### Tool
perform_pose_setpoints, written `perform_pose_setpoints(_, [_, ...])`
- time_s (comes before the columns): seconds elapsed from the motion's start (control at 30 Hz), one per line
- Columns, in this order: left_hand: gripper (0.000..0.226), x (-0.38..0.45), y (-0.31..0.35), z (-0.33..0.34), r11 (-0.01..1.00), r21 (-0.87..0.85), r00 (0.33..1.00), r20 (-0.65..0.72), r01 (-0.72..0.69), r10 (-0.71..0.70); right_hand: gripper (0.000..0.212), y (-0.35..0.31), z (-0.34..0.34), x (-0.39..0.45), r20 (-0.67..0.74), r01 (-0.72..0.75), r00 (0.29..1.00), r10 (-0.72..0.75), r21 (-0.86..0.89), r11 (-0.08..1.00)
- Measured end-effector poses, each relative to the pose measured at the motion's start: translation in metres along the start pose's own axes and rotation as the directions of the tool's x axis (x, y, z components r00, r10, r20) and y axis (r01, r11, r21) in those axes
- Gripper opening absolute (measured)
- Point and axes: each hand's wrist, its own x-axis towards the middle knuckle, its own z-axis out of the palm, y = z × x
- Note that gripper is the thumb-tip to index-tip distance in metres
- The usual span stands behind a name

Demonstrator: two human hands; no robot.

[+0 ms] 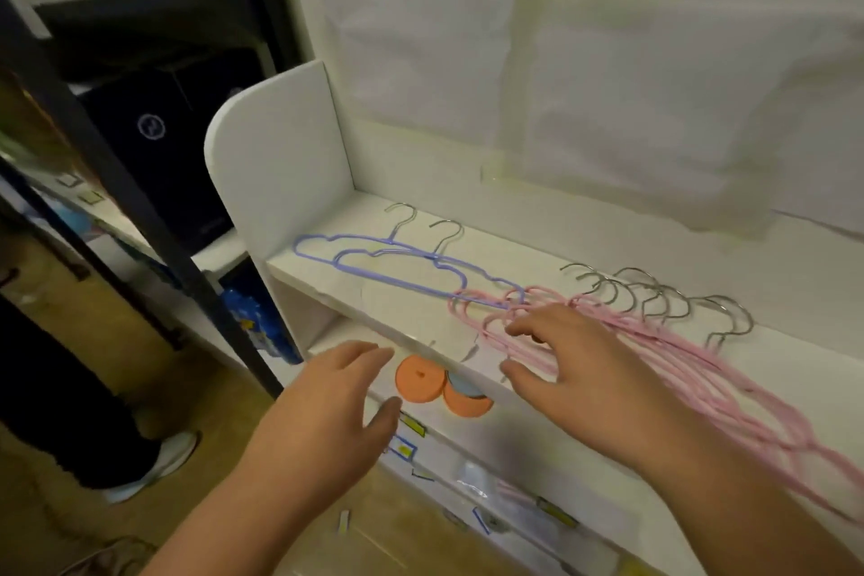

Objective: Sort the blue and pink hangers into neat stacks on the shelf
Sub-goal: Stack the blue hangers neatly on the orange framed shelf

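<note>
The right hand (575, 355) is seen at centre frame, palm down, fingers spread wide over the left end of the pink hangers (664, 355); nothing is gripped, though the fingertips (516, 329) lie at the pink loops. The left hand (341, 393) is held lower left of centre, fingers straight and relaxed, thumb apart, empty, in front of the shelf's edge. Two blue hangers (374, 262) are laid overlapping at left on the white shelf (795, 295), their right tips crossing under the pink pile, which fans toward the lower right. Orange discs (421, 381) are glimpsed on the level below. A dark metal rack (117, 164) is seen at upper left.
</note>
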Motion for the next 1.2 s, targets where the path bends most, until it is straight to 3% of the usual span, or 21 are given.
perform_pose_setpoints(0.23, [0.061,0.117,-0.038,0.021,0.974,-0.039,0.968,0.108,-0.223,0.226,0.044,0.002,0.015,0.052,-0.078,-0.181,0.981,0.178,-0.034,0.983])
perform_pose_setpoints(0.4, [0.069,0.198,-0.049,0.033,0.916,-0.015,0.889,0.235,-0.400,0.392,0.029,-0.001,0.020,0.072,-0.095,-0.287,0.955,0.280,-0.058,0.956])
perform_pose_setpoints(0.53, [0.076,0.235,-0.058,0.045,0.888,-0.001,0.825,0.370,-0.460,0.428,0.028,-0.008,0.025,0.075,-0.101,-0.325,0.943,0.316,-0.084,0.942])
perform_pose_setpoints(0.67, [0.082,0.253,-0.062,0.045,0.866,-0.012,0.786,0.412,-0.501,0.461,0.029,-0.013,0.031,0.072,-0.117,-0.348,0.933,0.340,-0.062,0.935])
perform_pose_setpoints(0.83, [0.076,0.259,-0.066,0.036,0.864,-0.032,0.791,0.385,-0.503,0.475,0.031,-0.014,0.033,0.064,-0.176,-0.385,0.910,0.375,-0.024,0.923])
perform_pose_setpoints(1.03, [0.087,0.238,-0.056,0.021,0.868,-0.060,0.850,0.180,-0.493,0.495,0.046,0.003,0.020,0.039,-0.237,-0.515,0.843,0.482,-0.105,0.850])
perform_pose_setpoints(1.2, [0.079,0.214,-0.012,0.017,0.804,-0.068,0.792,0.145,-0.590,0.594,0.064,0.038,0.002,0.005,-0.192,-0.676,0.737,0.648,-0.183,0.714])
